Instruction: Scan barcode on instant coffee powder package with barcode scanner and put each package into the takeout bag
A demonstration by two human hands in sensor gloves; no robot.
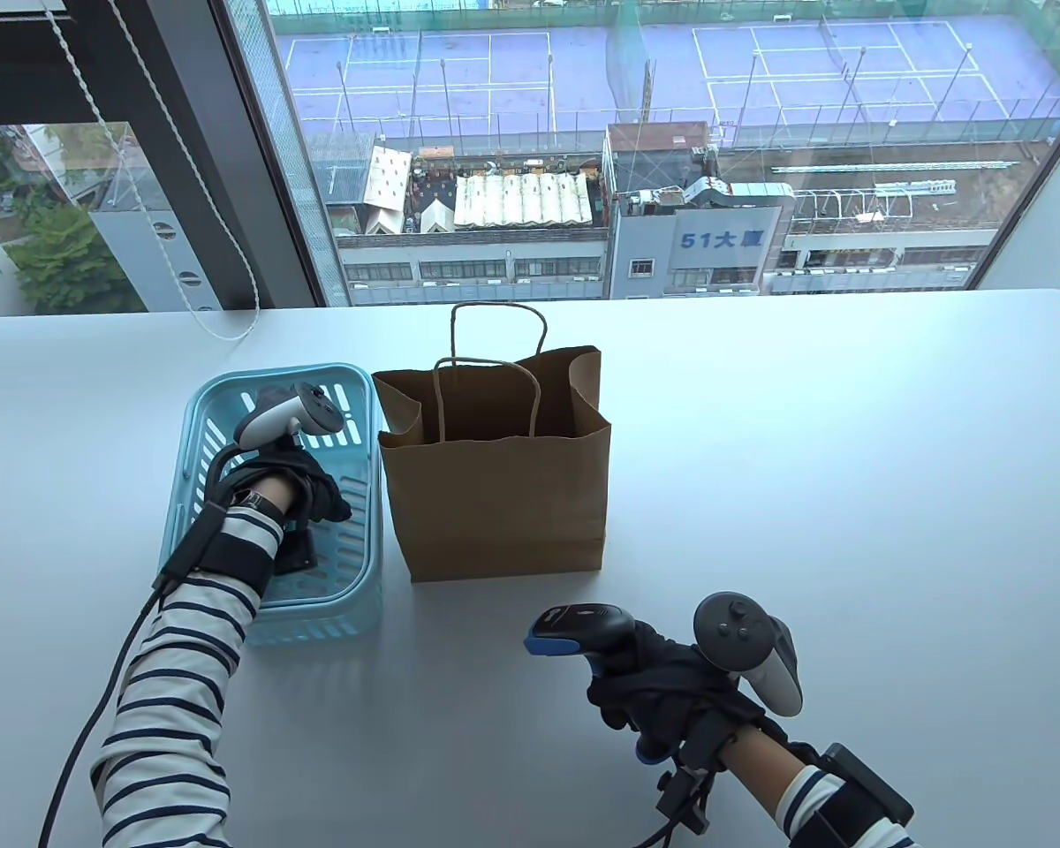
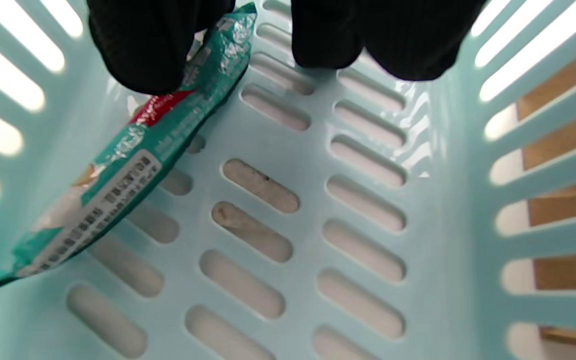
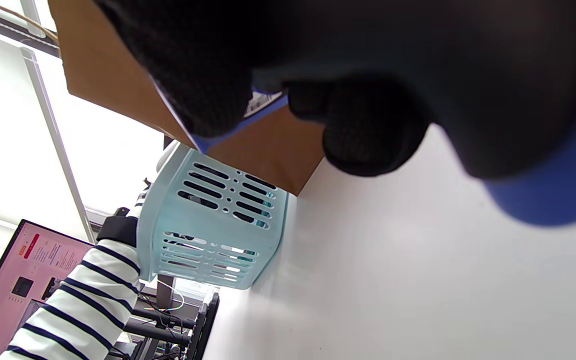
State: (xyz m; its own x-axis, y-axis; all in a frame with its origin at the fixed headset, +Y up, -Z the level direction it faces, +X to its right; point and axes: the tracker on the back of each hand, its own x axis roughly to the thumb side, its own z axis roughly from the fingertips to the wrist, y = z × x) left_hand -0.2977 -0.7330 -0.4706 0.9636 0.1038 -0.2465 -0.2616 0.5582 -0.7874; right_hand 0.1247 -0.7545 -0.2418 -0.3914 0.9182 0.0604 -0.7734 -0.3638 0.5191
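Observation:
A light blue slotted basket [image 1: 364,495] stands at the left of the white table, with my left hand [image 1: 314,490] reaching down inside it. In the left wrist view my gloved fingers [image 2: 138,55] pinch the top of a teal coffee package [image 2: 118,175] that leans on the basket floor [image 2: 368,200], its printed label facing up. The brown paper takeout bag [image 1: 495,477] stands open just right of the basket. My right hand [image 1: 662,685] grips a black and blue barcode scanner [image 1: 579,629] near the front edge, its head pointing left.
The basket [image 3: 208,220] and the bag [image 3: 103,75] also show in the right wrist view, with a striped sleeve [image 3: 83,305] and a monitor [image 3: 13,285] beyond the table edge. A window runs behind the table. Bare table [image 1: 848,459] lies right of the bag.

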